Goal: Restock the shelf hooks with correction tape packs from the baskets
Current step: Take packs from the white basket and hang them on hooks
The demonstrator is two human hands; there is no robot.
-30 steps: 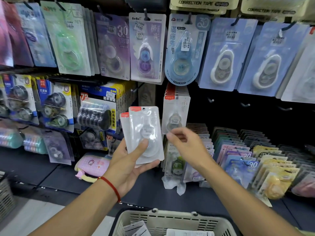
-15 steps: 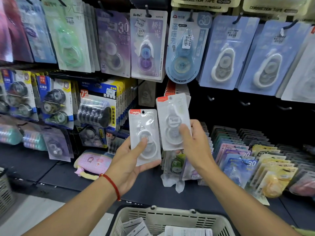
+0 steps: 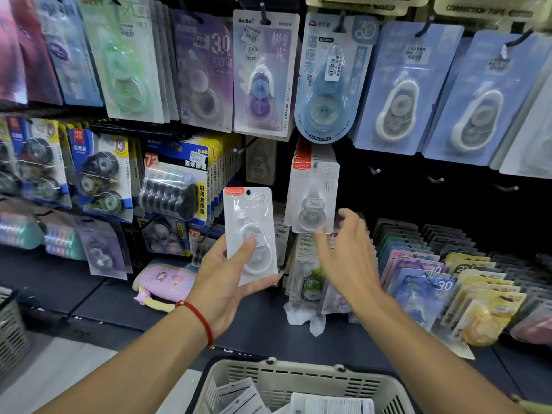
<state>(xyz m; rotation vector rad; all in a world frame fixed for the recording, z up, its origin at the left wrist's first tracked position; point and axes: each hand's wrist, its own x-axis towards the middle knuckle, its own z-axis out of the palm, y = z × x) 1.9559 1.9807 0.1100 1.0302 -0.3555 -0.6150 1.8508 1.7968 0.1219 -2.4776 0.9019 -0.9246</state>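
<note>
Clear pack [image 3: 250, 234] in left hand [image 3: 222, 279], basket [image 3: 298, 383] cropped, right hand [image 3: 348, 252] blurred

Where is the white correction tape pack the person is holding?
Head view, centre: the white pack is upright in the left hand, left of the matching hung packs.

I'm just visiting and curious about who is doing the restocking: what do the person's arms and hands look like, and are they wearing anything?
Both forearms are bare, with no sleeves in view, and neither hand wears a glove. The left hand has a thin red cord bracelet round its wrist. The right hand and its wrist show no ring, watch or band.
</note>
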